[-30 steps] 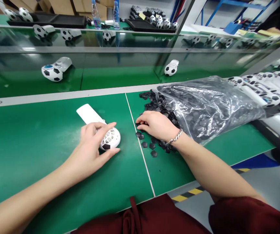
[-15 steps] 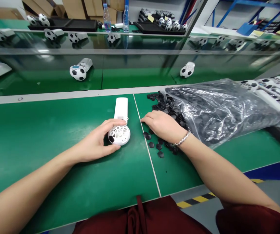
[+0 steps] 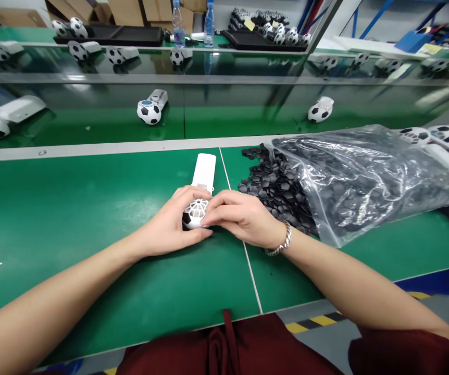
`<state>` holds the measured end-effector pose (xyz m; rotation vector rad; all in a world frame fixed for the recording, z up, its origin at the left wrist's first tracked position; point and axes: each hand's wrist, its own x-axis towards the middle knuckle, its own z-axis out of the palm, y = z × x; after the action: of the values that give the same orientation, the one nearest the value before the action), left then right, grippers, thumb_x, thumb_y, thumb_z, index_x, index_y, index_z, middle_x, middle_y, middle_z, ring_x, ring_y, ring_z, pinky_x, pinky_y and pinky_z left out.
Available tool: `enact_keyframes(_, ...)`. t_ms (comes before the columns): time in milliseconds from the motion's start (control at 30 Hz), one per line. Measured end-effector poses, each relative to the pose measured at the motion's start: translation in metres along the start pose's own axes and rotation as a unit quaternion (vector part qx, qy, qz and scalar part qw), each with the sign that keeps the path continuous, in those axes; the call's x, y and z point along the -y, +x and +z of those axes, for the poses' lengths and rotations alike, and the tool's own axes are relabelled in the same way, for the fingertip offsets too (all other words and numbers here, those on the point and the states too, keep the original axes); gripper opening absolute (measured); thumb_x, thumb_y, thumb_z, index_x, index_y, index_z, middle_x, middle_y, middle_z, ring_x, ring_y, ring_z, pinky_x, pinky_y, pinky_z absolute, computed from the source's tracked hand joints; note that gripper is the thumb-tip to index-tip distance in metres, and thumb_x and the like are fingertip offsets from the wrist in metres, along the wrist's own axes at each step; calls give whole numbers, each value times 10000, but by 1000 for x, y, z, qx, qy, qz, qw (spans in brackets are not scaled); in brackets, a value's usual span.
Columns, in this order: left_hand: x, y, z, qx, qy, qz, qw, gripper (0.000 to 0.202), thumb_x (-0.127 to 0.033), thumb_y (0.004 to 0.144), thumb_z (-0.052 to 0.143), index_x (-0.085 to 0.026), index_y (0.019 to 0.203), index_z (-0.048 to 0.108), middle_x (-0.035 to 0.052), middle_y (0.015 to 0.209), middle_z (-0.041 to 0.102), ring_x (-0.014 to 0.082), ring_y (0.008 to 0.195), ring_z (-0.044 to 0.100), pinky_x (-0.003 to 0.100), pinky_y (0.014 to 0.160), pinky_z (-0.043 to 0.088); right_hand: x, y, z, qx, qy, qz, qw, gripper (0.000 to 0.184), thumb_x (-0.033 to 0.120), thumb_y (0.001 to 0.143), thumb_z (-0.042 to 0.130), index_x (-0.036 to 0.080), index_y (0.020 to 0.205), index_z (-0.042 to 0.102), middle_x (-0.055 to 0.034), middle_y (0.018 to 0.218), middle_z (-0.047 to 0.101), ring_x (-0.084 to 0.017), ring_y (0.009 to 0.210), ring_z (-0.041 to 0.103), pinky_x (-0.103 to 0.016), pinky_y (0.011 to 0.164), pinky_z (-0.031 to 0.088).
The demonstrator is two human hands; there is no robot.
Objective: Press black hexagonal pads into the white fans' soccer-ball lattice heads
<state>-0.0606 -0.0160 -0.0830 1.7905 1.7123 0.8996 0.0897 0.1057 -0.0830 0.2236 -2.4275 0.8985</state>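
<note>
A white plastic device with a football-shaped grille head (image 3: 198, 208) and a flat rectangular handle (image 3: 204, 171) lies on the green table. My left hand (image 3: 177, 221) grips the head from the left, thumb below and fingers above; a black patch shows on the head's left side. My right hand (image 3: 244, 216) reaches in from the right with its fingertips pinched together against the head. Whatever is between those fingertips is hidden. Behind my right hand lies a heap of black pentagon pieces (image 3: 283, 182), spilling from a clear plastic bag (image 3: 369, 182).
Beyond the table's pale edge strip (image 3: 111, 149), a green conveyor carries football-headed devices (image 3: 149, 111), with another (image 3: 321, 110) farther right. White football-patterned parts (image 3: 443, 136) sit at the far right. Black trays (image 3: 126, 36) and water bottles (image 3: 209, 26) stand at the back.
My right hand has moved left from the black pieces to the football head. The device is slightly tilted now, still in my left hand. Devices on the near conveyor have shifted right.
</note>
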Motion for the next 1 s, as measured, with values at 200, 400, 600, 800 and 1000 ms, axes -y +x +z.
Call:
enact_keyframes(200,-4,1,1,-6,-18,-9,1000,354,-204,736,588,-231,1063,454,27,1141,489,207,1105,437,372,963,340,-2,1,4,-13,66,114,991,125,143,743,653,157,830,564,0,791,563,-93,708,540,-238,687,478)
enact_keyframes(400,-2,0,1,4,-31,-4,1000,375,-182,755,558,-236,1105,433,28,1172,467,204,1120,416,374,980,315,-9,-1,9,-24,128,190,973,210,246,722,682,161,807,510,9,817,484,-75,660,491,-213,612,453)
enact_keyframes(600,2,0,3,-6,10,38,999,365,-193,773,544,-238,1116,427,43,1174,470,213,1116,406,389,969,329,-6,-2,13,-16,136,218,966,206,225,745,656,174,785,461,16,789,462,-84,670,467,-216,608,434)
enact_keyframes(800,8,-1,1,-20,7,45,999,382,-258,813,528,-249,1177,412,62,1203,460,236,1138,402,428,976,328,-9,-5,19,-26,173,248,953,213,270,763,622,186,806,432,11,805,468,-95,685,473,-242,629,455)
enact_keyframes(1000,6,-3,1,7,-67,31,997,413,-239,805,543,-257,1194,408,60,1223,441,224,1153,407,406,987,320,-5,-4,14,-22,182,289,940,303,302,720,657,195,870,416,-13,912,416,-87,680,464,-244,589,485)
